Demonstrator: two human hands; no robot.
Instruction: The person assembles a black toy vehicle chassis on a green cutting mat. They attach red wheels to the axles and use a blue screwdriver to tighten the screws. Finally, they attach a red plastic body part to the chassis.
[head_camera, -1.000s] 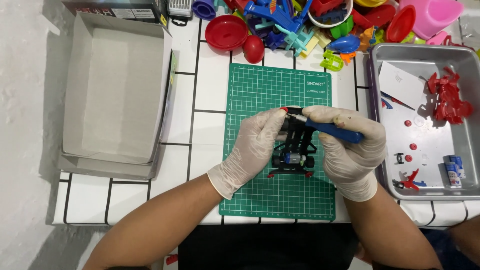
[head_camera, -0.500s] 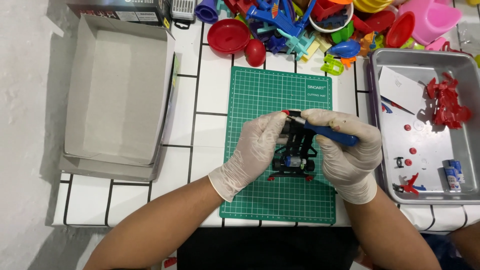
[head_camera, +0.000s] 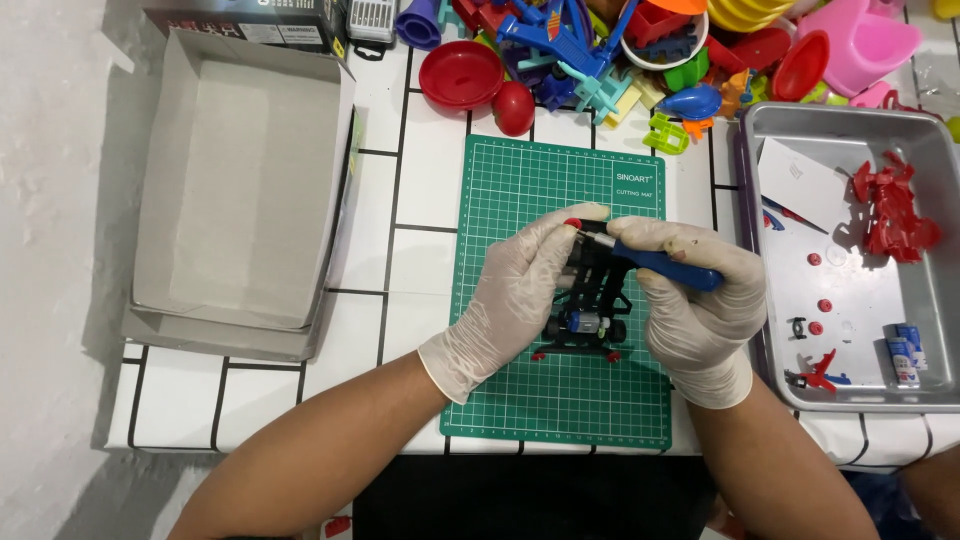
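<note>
Where hands (head_camera: 610, 290) meet: green cutting mat (head_camera: 520, 190) on white tiled table (head_camera: 420, 190).

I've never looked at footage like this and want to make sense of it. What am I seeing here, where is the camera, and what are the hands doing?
There is no machine here: a person wears a camera on the head, so the one view looks straight down at their own two gloved hands. The left hand steadies a small black toy chassis with a little motor, standing on a green cutting mat. The right hand holds a blue-handled screwdriver, its tip pointing at the top of the chassis. On the white tiled table lie an open cardboard box on the left, a heap of colourful plastic toys at the top, and a metal tray on the right with red parts, small batteries and a paper sheet.
</note>
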